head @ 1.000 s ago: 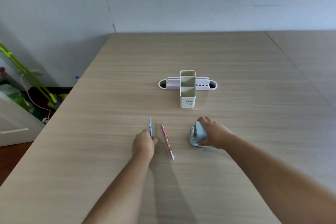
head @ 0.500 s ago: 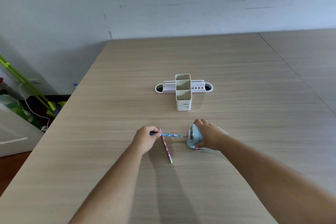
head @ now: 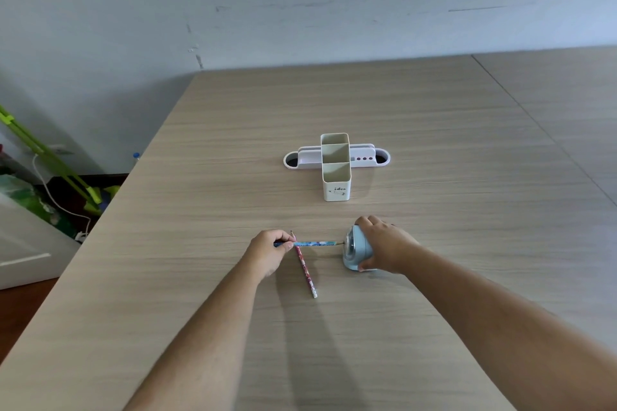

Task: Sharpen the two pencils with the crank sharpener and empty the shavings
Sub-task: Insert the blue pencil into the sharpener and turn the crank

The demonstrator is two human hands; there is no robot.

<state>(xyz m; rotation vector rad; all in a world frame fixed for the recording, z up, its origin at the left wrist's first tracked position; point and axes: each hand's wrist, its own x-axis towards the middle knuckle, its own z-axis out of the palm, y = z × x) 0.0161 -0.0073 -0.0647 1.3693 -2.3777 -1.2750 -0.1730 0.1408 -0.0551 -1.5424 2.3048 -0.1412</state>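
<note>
My left hand pinches the back end of a blue pencil and holds it level, a little above the table. Its tip points right and just meets the front opening of the light blue crank sharpener. My right hand wraps over the sharpener's back and right side and holds it on the wooden table; the crank is hidden under this hand. A pink patterned pencil lies on the table beneath the blue one, running from far to near with its eraser end towards me.
A cream three-compartment pen holder stands beyond the sharpener, in front of a long white tray with oval ends. The table's left edge drops to a floor with green items and a white cable.
My left hand lifted the blue pencil off the table, turned it from lengthwise to crosswise, and brought its tip up to the sharpener. My right hand stayed on the sharpener.
</note>
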